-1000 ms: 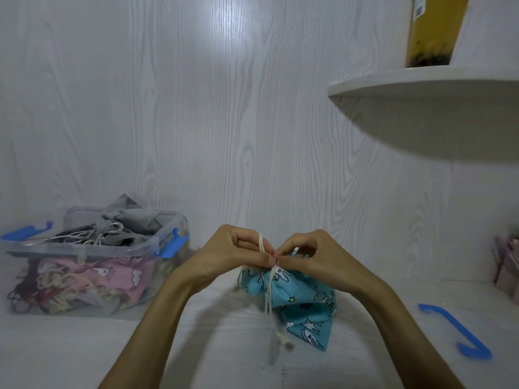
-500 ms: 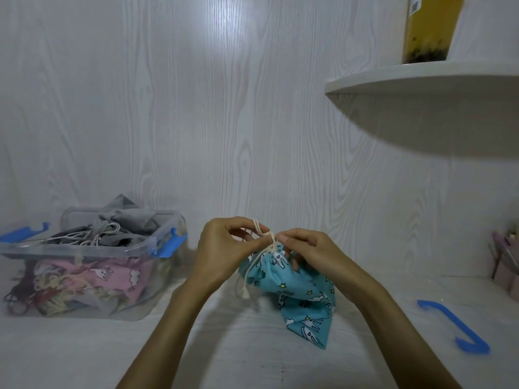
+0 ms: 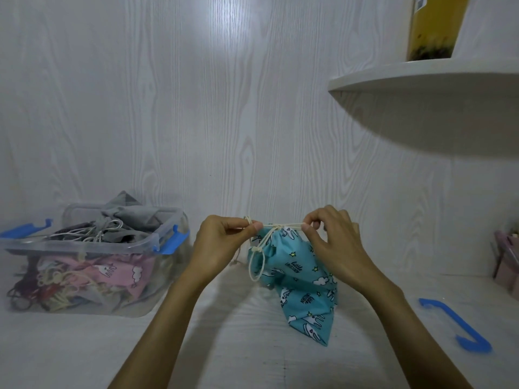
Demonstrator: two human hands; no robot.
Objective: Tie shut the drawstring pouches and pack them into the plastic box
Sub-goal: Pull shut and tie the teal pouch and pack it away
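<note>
A teal drawstring pouch (image 3: pixel 299 279) with white unicorn prints hangs in front of me, its lower corner resting on the white surface. Its cream drawstring (image 3: pixel 280 226) is stretched level across the gathered mouth, with a knot in the middle. My left hand (image 3: pixel 222 248) pinches the cord's left end and my right hand (image 3: pixel 334 242) pinches its right end. A loose loop of cord dangles below the knot. The clear plastic box (image 3: pixel 157 237) with blue clips stands at the left, holding several pouches, pink and grey among them.
A loose blue plastic handle (image 3: pixel 455 324) lies on the surface at the right. A rounded white shelf (image 3: pixel 421 77) juts out at upper right with a yellow container (image 3: pixel 435 26) on it. A pinkish object (image 3: pixel 508 259) sits at the far right edge. A wood-grain wall closes the back.
My hands have moved apart sideways, drawing the cord taut across the pouch mouth; earlier they were close together working the cord above it.
</note>
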